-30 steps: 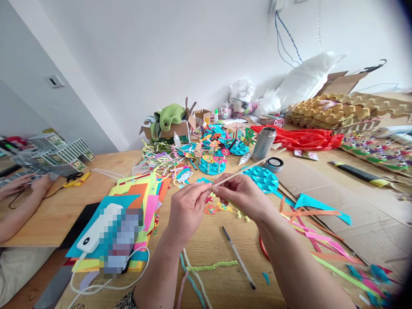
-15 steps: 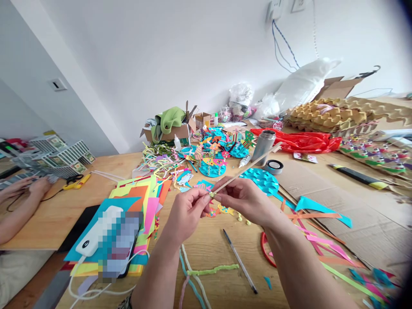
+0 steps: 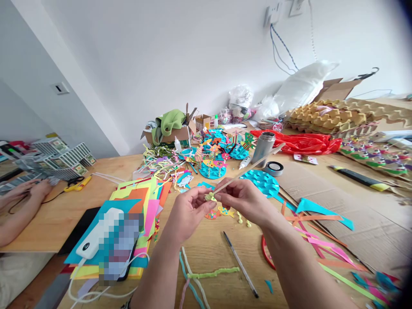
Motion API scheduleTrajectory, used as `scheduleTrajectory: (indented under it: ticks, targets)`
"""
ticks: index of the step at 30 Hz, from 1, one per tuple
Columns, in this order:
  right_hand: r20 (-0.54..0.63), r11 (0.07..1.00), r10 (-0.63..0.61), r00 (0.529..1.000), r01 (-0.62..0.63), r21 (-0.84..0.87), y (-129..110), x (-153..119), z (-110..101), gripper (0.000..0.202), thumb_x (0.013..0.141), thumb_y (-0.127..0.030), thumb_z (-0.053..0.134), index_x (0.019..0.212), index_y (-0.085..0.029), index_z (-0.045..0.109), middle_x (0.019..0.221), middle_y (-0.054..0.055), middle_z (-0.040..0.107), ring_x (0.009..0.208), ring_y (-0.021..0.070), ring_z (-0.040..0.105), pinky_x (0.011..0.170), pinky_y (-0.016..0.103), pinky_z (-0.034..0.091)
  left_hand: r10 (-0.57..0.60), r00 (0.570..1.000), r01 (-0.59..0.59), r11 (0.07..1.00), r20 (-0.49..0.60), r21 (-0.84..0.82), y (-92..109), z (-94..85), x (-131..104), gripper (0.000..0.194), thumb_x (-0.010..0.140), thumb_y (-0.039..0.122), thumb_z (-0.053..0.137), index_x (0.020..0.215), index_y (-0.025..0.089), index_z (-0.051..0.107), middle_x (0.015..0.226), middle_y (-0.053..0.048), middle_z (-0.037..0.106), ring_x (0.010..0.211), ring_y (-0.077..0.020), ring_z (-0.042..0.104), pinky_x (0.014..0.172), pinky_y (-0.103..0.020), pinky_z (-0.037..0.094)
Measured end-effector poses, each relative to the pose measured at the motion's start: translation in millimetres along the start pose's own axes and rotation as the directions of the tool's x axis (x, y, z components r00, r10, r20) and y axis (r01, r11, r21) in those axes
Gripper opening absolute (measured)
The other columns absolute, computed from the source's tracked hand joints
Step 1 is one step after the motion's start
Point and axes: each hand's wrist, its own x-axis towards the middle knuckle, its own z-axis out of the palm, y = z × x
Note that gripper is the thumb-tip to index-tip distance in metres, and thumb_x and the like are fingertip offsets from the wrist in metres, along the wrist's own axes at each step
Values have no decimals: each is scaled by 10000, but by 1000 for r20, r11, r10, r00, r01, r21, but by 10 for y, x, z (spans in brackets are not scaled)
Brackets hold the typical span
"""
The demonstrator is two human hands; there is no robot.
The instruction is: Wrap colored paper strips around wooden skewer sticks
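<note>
Above the table's middle, my right hand [image 3: 247, 199] pinches a thin wooden stick [image 3: 244, 171] that slants up to the right. At the stick's lower end sits a small pale yellow-green fuzzy coil, like pipe cleaner [image 3: 210, 197]. The thumb and fingers of my left hand [image 3: 186, 214] are closed on this coil. Behind and below the hands lie fish-shaped paper cutouts [image 3: 226, 210] and small yellow-green coils [image 3: 240, 217]. Nearer to me are a pen [image 3: 240, 264] and a bright green pipe cleaner [image 3: 214, 273] across several pastel ones.
Coloured paper [image 3: 149, 214] bears a power bank [image 3: 99, 231] and a blurred phone [image 3: 120, 249] at left. Farther left are a co-worker's hands [image 3: 40, 189]. A metal bottle [image 3: 264, 148] stands behind my right hand. Right are cardboard [image 3: 322, 189], paper strips and a utility knife [image 3: 357, 177].
My left fingers have shifted and loosened around the coil, so more of it shows at the stick's end. The stick stays in my right hand.
</note>
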Motion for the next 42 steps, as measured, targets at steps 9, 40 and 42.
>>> scheduleTrajectory:
  ticks: [9,40,42]
  targets:
    - [-7,997,62,998,-62,36,-16,17,12,232,712,-352,730,755,-134,664,589,-4,585,510,89,487,472,210,384,503,860,-370,731,-86,573,-63,61,-24,112,805,119,624,873,184,685,807,-33,722,737,-149,657,686,-254,510]
    - [25,995,6,1000,-3,-96,-20,-68,-62,198,828,-320,609,788,-130,646,644,6,579,550,94,446,503,228,333,34,998,-31,997,-57,66,-5,37,-43,353,747,235,705,1082,191,601,812,-20,689,727,-137,640,677,-248,501]
    - [12,995,19,1000,-18,-94,-10,-55,-49,194,817,-316,614,779,-128,641,642,4,566,549,93,435,500,230,327,176,976,-142,960,-127,242,-19,71,-42,249,758,199,687,1000,195,630,830,-20,696,738,-140,644,692,-249,500]
